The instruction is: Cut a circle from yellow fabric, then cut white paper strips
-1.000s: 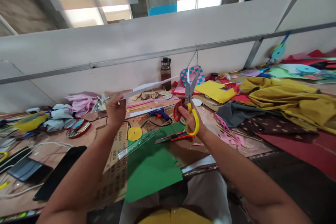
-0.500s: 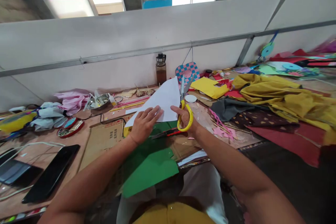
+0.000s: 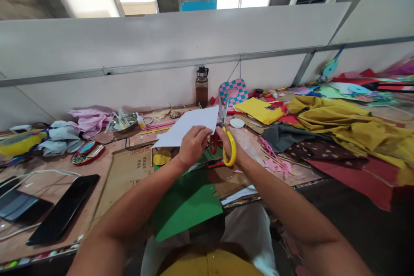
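My left hand pinches the near right corner of a sheet of white paper, which slants up and away above the worktop. Close beside it, my right hand is closed round the yellow handles of a pair of scissors, blades pointing up and slightly parted. The blades stand just right of the paper's edge; whether they touch it I cannot tell. Under my hands lie a green sheet and a dark-bladed tool with red handles, partly hidden by my right hand. A yellow round piece sits left of them.
A bottle of brown liquid stands against the wall. Yellow sheets and mustard cloth spread to the right. At the left are a black phone, a red tin and a metal bowl. Cardboard covers the worktop.
My left hand went from lying flat on the white paper to pinching its corner. The paper has turned and dropped lower, and my right hand's fingers have drawn in beside the left.
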A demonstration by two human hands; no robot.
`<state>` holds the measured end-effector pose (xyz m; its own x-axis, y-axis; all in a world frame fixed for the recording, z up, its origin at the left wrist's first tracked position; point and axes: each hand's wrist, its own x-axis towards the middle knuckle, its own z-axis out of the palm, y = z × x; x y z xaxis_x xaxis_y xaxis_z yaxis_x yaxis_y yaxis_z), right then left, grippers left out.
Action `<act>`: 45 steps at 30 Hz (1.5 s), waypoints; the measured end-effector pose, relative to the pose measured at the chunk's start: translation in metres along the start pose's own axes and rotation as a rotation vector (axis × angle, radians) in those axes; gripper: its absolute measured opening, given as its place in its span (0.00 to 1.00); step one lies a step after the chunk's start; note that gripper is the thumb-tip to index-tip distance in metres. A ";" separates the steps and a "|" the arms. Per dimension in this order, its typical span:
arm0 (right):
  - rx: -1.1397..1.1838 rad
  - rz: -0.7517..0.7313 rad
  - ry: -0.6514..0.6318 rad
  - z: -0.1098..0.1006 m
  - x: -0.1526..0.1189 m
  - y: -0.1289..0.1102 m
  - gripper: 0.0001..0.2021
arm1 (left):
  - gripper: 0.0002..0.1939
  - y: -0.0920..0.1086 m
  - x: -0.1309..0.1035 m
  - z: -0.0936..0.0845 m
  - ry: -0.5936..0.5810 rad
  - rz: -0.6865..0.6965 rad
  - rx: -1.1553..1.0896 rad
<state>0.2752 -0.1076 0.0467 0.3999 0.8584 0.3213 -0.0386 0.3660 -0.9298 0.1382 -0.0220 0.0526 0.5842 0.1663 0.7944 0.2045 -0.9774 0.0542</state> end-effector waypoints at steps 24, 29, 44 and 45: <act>0.020 0.479 -0.115 0.004 -0.098 -0.052 0.32 | 0.15 -0.023 0.040 0.025 0.322 -0.143 -0.230; 0.036 0.511 -0.090 0.006 -0.096 -0.048 0.31 | 0.15 -0.025 0.037 0.024 0.346 -0.106 -0.216; 0.081 0.525 -0.072 0.010 -0.104 -0.045 0.28 | 0.16 -0.024 0.036 0.024 0.356 -0.001 -0.210; 0.081 0.529 -0.067 0.011 -0.104 -0.046 0.29 | 0.16 -0.024 0.036 0.024 0.362 0.001 -0.212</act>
<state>0.2256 -0.2101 0.0577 0.2472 0.9532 -0.1740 -0.2900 -0.0986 -0.9519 0.1734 0.0107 0.0656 0.2632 0.1456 0.9537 0.0162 -0.9891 0.1465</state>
